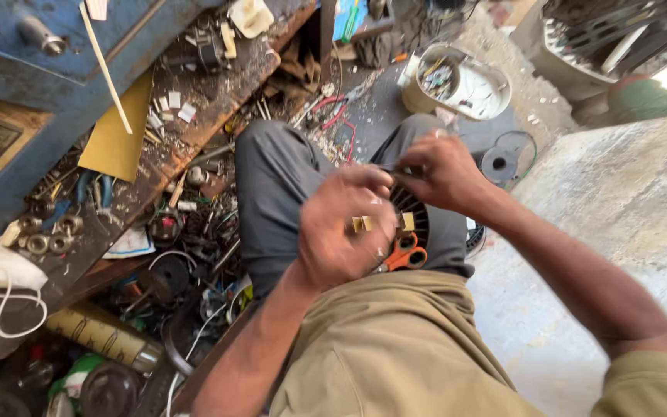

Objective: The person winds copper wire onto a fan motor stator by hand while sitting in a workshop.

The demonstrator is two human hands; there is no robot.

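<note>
**Clerk:** Item one: left hand (341,232), fingers curled in a narrow grip; several small tan slips (364,224) show at the fingertips. Motion blur hides how firmly it holds them.

**Checker:** Item two?

**Clerk:** Right hand (441,171), pinched narrow on something thin and dark at the top edge of a round black ribbed part (414,212). I cannot tell what the thin piece is. The ribbed part rests in the person's lap, on the grey trousers (279,177), between both hands.

**Checker:** Nearby stock?

**Clerk:** Orange-handled scissors (406,253), lying on the lap just below the ribbed part. A white tub (458,83) of small bits on the floor beyond the knees. A black wire spool (499,164) to the right. A cluttered counter (194,100) to the left, strewn with scraps, bearings and loose hardware.

**Checker:** Hazards, as judged?

**Clerk:** The ribbed part has only the lap under it; a hard tug from the right hand could tip it off into the clutter. The tan slips are small and loosely shown; one dropped would likely vanish among the scraps. The scissors sit close to the left wrist, so a slip downward might catch the blades.
</note>
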